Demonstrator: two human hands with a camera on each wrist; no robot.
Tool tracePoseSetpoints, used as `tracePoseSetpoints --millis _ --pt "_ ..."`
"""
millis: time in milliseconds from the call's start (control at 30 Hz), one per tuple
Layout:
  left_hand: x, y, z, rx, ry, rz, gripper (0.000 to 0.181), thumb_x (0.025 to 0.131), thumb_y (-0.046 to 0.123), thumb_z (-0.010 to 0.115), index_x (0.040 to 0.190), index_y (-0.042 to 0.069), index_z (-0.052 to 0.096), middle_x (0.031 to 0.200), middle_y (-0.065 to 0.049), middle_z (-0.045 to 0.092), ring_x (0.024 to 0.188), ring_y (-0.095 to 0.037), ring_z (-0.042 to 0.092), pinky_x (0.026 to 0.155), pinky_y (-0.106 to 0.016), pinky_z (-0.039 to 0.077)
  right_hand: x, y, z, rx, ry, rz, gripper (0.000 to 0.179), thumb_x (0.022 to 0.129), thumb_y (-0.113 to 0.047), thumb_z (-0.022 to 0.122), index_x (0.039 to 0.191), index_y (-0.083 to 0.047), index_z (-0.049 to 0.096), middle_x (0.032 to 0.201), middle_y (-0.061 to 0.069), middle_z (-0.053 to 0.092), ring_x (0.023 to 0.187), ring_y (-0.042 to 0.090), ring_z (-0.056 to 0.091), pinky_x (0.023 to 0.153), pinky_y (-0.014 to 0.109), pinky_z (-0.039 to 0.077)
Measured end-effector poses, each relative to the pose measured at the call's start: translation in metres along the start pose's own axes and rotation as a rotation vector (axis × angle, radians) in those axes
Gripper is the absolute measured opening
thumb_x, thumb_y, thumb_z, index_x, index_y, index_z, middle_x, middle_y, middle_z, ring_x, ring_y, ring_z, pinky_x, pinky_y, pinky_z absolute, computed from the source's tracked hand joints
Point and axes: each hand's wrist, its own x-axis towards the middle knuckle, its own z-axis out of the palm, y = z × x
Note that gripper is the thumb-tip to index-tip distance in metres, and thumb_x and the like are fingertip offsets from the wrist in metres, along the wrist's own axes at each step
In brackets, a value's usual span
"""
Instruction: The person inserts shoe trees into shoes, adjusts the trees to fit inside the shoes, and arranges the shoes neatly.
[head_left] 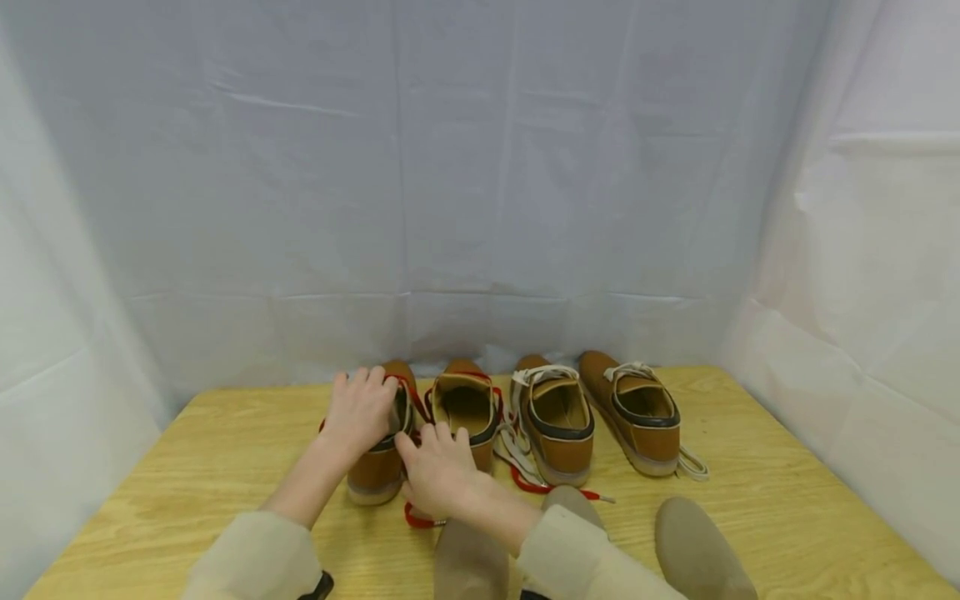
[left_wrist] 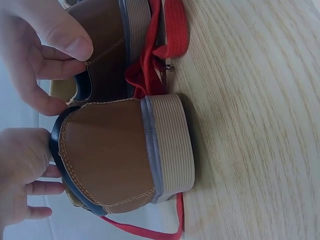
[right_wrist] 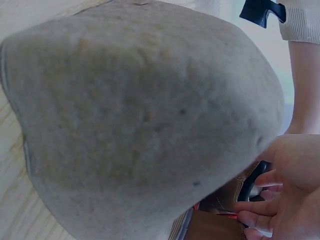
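The leftmost brown leather shoe [head_left: 375, 477], laced in red, stands heel toward me; in the left wrist view its heel [left_wrist: 110, 150] fills the middle. My left hand [head_left: 362, 412] grips its collar from the left side, partly hidden behind the shoe. Just right of it stands a second brown shoe [head_left: 483, 457] with red laces. Between the two openings is my right hand [head_left: 442, 471]; one finger touches the first shoe's collar, while its thumb lies against the second shoe. Whether it pinches anything there is unclear. A red lace [left_wrist: 145, 70] hangs between the shoes.
Two brown shoes with off-white laces, one nearer [head_left: 566, 457] and one farther right [head_left: 652, 446], complete the row by the grey curtain [head_left: 465, 208]. Beige shoes [head_left: 472, 558] lie in front; one beige toe [right_wrist: 150, 120] is close under my right wrist. Lace ends trail on the wooden table [head_left: 247, 450].
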Motion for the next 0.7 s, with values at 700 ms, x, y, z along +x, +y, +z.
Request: tracePoseSetpoints --millis 700 --pt "0.0013 0.0004 0.0062 -0.004 0.048 0.005 0.010 0.078 0.003 0.069 0.084 0.003 0.061 0.075 -0.009 0.047 0.069 -0.027 0.048 0.062 -0.042 0.041 -0.0016 0.0018 -0.0002 0.020 0.027 -0.016 0.054 0.088 -0.044 0.059 0.137 -0.028 0.043 0.120 0.004 0.050 0.108 0.021 0.044 0.079 0.037 0.037"
